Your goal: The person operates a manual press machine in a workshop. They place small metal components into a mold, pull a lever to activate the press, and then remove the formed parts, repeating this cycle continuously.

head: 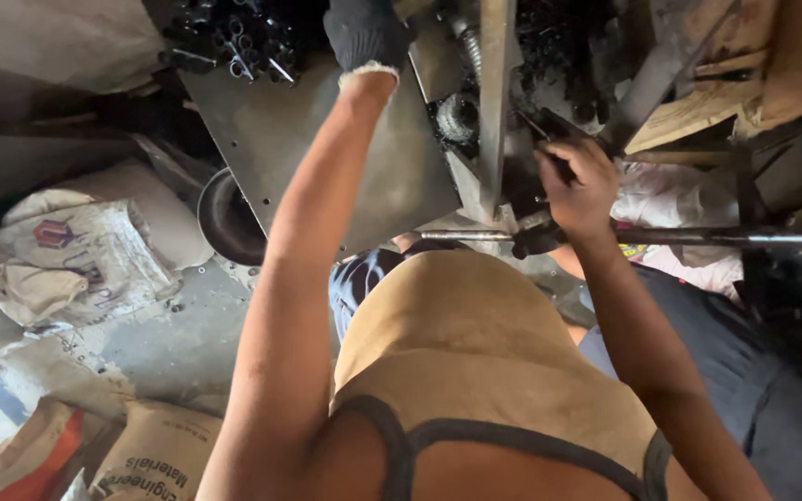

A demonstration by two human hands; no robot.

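- Far left, on the grey concrete floor (169,343): crumpled pale woven sacks (76,260) and brown paper bags (155,459) lie heaped, with a dark round metal rim (227,221) beside them.
- The left hand (366,35), in a dark knitted glove with a white cuff, reaches up over a tilted grey steel plate (327,148); whether it grips anything I cannot tell, since the fingers run out of view. Just left of it sits a pile of short black metal tubes (234,37).
- Centre: an upright grey steel bar (494,102) rises from the dark, greasy machine body (461,116).
- The bare right hand (575,186) is curled shut on a small dark handle (549,130) on the machine, directly above a long horizontal steel rod (679,237) that runs off to the right.
- By my judgement the work is at a feeding or clamping stage; the next move calls for a steady right grip while the left hand fetches a tube.
- Right: worn wooden boards (698,111) and pale cloth (670,199) crowd a cramped, dim workshop.
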